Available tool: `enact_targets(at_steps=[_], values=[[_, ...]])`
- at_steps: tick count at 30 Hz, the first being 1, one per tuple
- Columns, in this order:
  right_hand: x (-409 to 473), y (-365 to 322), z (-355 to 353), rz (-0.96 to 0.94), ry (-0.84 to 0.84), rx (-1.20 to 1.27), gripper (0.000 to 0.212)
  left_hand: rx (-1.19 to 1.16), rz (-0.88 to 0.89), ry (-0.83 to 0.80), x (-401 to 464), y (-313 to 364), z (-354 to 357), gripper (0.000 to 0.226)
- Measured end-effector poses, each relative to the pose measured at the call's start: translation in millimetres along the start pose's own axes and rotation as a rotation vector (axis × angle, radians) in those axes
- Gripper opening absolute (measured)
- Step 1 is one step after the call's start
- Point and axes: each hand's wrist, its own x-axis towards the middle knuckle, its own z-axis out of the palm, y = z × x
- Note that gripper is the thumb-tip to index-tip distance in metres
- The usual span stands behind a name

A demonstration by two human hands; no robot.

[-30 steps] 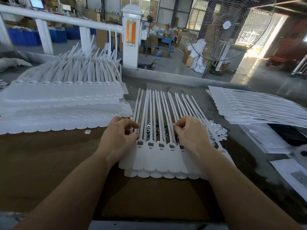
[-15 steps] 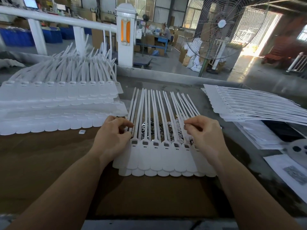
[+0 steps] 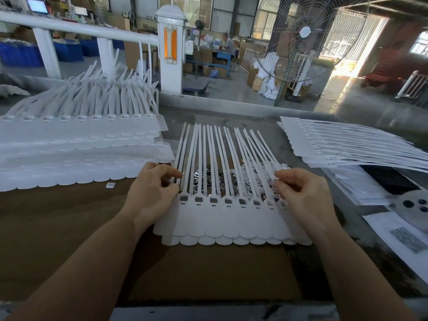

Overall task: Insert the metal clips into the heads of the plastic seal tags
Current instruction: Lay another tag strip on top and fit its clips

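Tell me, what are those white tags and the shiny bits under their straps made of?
The tags look like matte white plastic: smooth, uniform, with thin straps that bend. The clips beneath look like bright metal, since they glint silver. The brown sheet under everything appears to be cardboard.

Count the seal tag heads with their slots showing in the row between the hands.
8 heads show in one row, left hand to right hand, slots at about equal spacing. More may be hidden under either hand.
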Motion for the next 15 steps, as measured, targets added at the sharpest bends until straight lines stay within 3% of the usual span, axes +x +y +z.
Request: enact_targets(at_steps=[15], values=[[-7.2,3.0,-4.4,-0.050,-0.131,-0.006,0.016,0.017,0.002,0.020,0.3,-1.9,1.8,0.025]])
